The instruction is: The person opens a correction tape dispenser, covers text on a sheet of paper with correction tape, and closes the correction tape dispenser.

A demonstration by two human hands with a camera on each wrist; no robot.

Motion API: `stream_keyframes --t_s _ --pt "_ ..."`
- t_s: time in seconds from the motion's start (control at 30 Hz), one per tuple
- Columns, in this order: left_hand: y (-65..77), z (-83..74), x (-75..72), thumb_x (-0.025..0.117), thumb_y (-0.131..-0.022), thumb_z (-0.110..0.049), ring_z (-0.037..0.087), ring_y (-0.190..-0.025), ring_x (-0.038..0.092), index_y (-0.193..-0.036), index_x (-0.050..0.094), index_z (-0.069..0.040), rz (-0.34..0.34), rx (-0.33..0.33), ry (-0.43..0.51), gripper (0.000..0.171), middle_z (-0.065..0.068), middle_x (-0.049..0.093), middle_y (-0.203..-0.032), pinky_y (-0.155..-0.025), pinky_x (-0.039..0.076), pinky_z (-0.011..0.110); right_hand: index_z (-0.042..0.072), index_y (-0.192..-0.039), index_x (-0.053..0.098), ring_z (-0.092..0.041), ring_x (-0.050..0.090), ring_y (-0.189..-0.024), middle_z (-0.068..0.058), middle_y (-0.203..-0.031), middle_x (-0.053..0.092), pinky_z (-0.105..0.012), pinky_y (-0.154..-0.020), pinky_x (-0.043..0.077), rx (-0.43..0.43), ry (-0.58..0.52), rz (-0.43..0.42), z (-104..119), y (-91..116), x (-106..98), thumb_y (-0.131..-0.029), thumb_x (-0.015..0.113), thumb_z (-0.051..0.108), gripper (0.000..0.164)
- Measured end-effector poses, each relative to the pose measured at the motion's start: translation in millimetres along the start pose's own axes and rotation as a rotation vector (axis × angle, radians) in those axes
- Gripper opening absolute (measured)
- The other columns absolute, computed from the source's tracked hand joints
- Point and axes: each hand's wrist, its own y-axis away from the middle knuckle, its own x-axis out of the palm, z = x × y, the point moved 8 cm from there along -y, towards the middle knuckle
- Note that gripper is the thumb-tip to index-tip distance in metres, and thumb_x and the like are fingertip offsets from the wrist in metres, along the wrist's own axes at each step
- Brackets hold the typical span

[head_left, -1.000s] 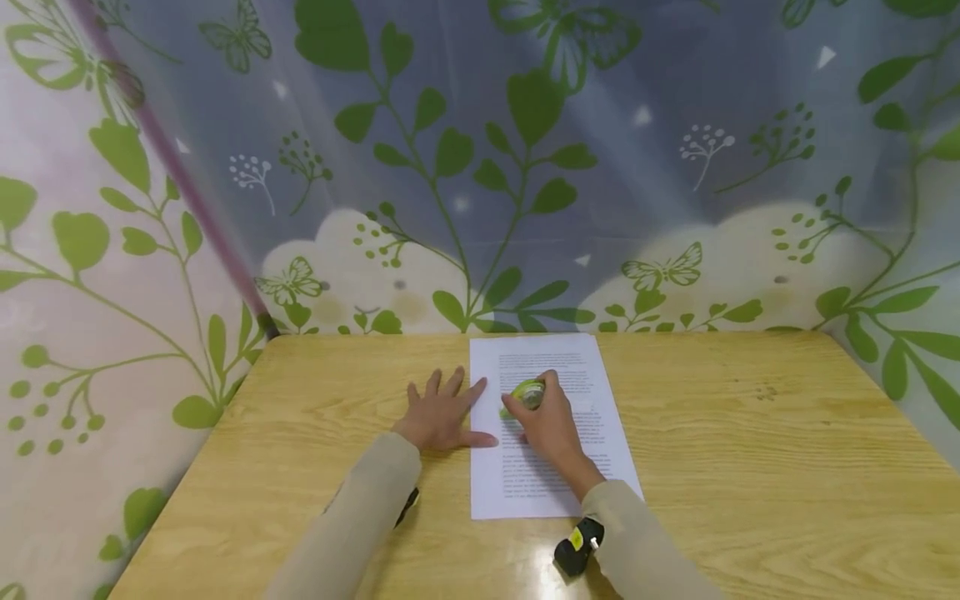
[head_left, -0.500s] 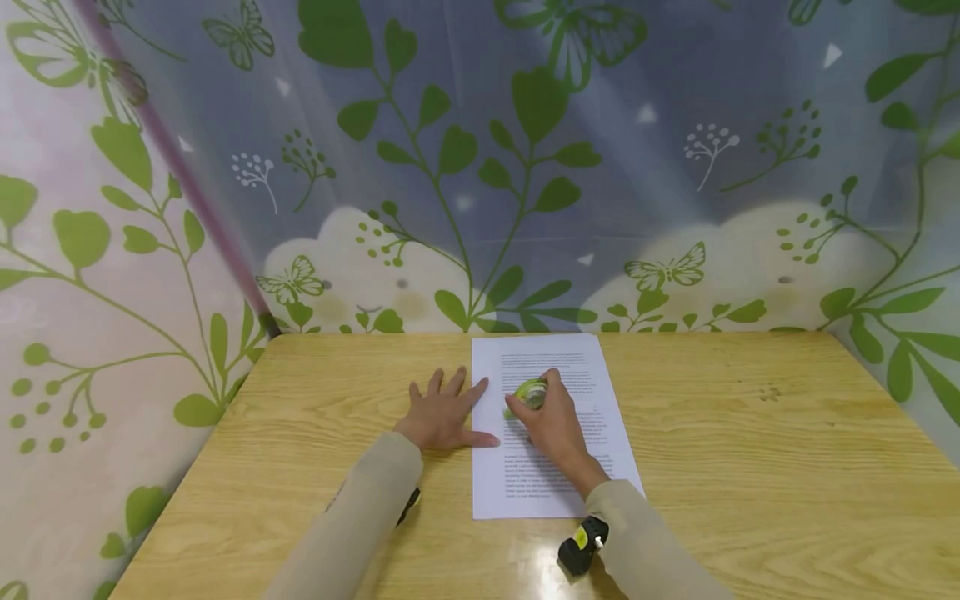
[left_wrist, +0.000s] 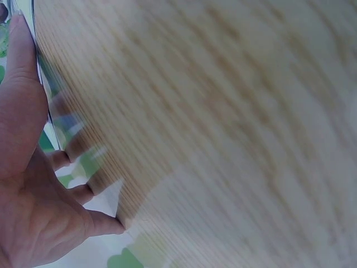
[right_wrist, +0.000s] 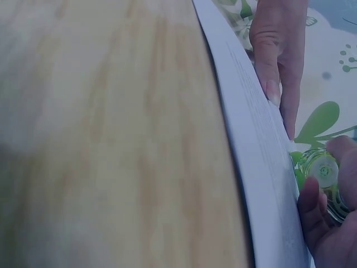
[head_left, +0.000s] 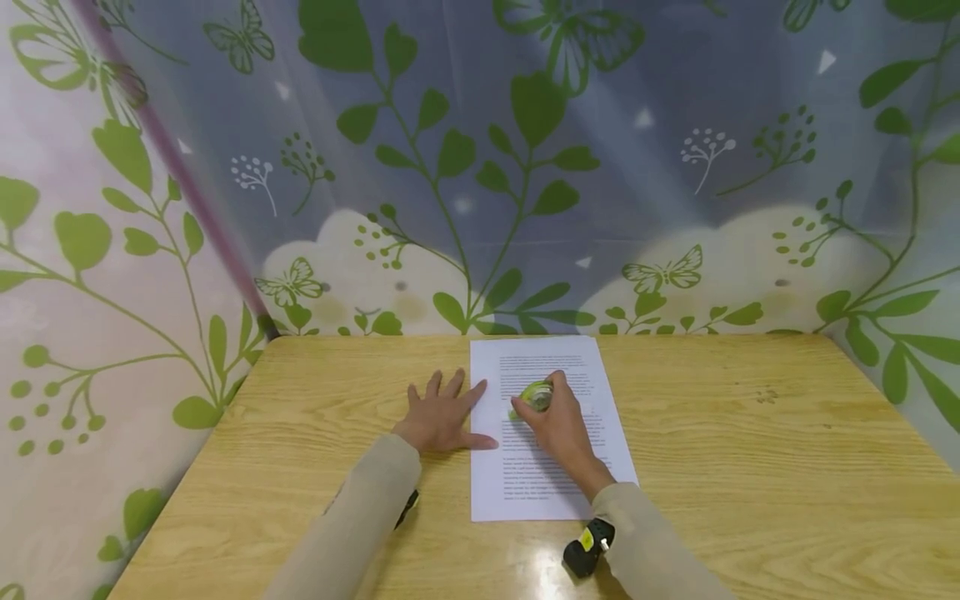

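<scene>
A sheet of printed paper [head_left: 491,492] lies on the wooden table, lines of text running across it. My right hand [head_left: 564,429] pinches a green, see-through correction tape [head_left: 534,397] between thumb and fingers, low over the upper middle of the text. Round clear casing of the correction tape [right_wrist: 323,170] shows in the right wrist view; its tip is hidden. With fingers spread, my left hand [head_left: 442,417] rests flat at the sheet's left edge, thumb and index fingertip on the paper. The left wrist view has the palm side of this hand [left_wrist: 33,184] against the table.
The wooden table [head_left: 750,467] spreads to both sides of the sheet. Behind it and on the left hangs a cloth [head_left: 465,192] printed with leaves and butterflies. A black wrist device [head_left: 588,547] sits at my right sleeve, close above the table.
My right hand has slid a little to the right over the paper with the correction tape. The left hand and the sheet have stayed in place.
</scene>
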Motion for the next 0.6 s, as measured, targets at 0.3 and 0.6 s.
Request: stream_keyframes --t_s 0.3,0.6 --pt "0.0 0.9 0.0 0.047 -0.074 -0.082 0.047 -0.139 0.011 -0.153 0.02 -0.031 0.0 0.002 0.002 0.098 0.013 0.014 -0.158 -0.099 0.016 0.072 0.005 -0.106 0.04 -0.018 0.057 -0.065 -0.012 -0.091 0.055 -0.029 -0.051 0.049 0.014 -0.054 0.008 -3.1 0.0 -0.7 -0.085 0.074 0.026 0.045" --pt "-0.4 0.9 0.3 0.046 -0.074 -0.082 0.046 -0.139 0.011 -0.154 0.02 -0.031 0.003 0.004 -0.005 0.098 0.013 0.014 -0.158 -0.099 0.016 0.072 0.006 -0.106 0.039 -0.018 0.057 -0.055 -0.013 -0.09 0.055 -0.03 -0.043 0.049 0.033 -0.115 0.018 -7.0 0.8 0.9 -0.086 0.073 0.024 0.043"
